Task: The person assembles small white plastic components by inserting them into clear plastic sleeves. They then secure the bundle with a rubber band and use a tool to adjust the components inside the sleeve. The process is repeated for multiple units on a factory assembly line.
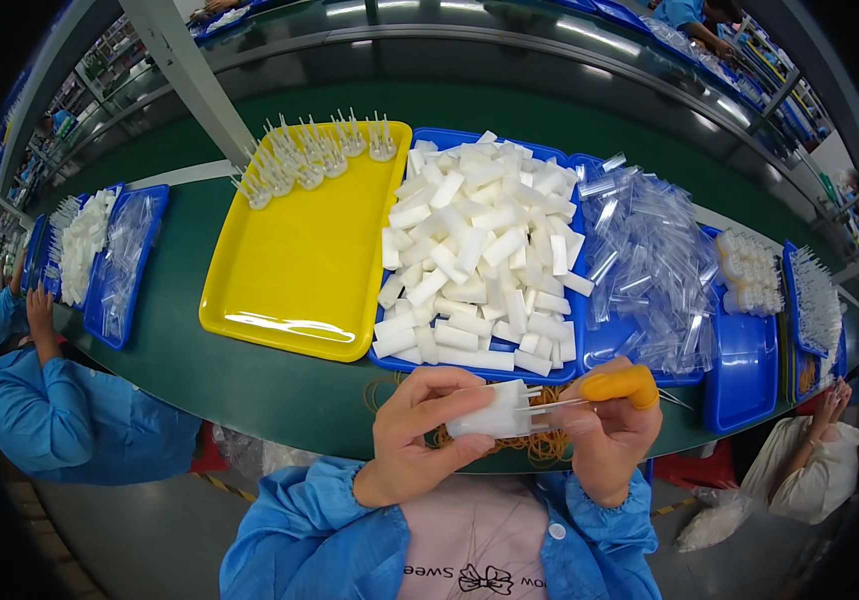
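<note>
Where uncovered, the block [491, 411] is white.

2 bare hands raised before the chest, fingers turned toward each other.
The left hand [425, 432] is closed in a grip, fingers pointing right; the left forearm [305, 510] slants up from the lower edge, blue-sleeved to the wrist. The right hand [612, 435] pinches, 1 finger in an orange cover [622, 384] and bent; the right forearm [610, 528] rises steeply, also blue-sleeved.
</note>
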Motion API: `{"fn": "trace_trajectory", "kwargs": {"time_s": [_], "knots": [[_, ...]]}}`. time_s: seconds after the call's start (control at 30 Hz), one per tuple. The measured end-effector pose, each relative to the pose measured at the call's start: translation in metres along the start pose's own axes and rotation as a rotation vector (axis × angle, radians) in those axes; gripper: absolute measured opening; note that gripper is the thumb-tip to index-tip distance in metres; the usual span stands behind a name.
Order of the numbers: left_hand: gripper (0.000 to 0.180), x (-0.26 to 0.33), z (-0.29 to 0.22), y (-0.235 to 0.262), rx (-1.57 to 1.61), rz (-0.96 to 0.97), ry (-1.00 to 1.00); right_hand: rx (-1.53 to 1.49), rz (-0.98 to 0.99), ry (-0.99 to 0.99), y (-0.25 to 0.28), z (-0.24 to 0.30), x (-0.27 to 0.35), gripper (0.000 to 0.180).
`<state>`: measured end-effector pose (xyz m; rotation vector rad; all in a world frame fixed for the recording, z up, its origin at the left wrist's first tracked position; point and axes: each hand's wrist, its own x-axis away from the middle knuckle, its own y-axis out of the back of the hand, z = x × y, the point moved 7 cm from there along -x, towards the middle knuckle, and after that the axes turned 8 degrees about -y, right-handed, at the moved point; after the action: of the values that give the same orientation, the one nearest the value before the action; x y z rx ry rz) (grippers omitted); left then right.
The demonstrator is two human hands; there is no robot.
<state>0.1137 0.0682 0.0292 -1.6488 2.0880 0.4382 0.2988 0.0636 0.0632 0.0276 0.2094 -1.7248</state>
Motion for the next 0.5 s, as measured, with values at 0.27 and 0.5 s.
{"fn": "trace_trajectory", "kwargs": {"time_s": [0.27,0.5], "knots": [[0.037,-0.003,-0.008,-0.002,-0.147,-0.020,-0.143,0.159,0.000,0.101,0.001,0.003,0.008,0.023],[0.036,-0.009,0.000,-0.003,-0.215,0.061,-0.048,0.142,0.023,-0.059,0.002,-0.009,0.001,0.024]]}}
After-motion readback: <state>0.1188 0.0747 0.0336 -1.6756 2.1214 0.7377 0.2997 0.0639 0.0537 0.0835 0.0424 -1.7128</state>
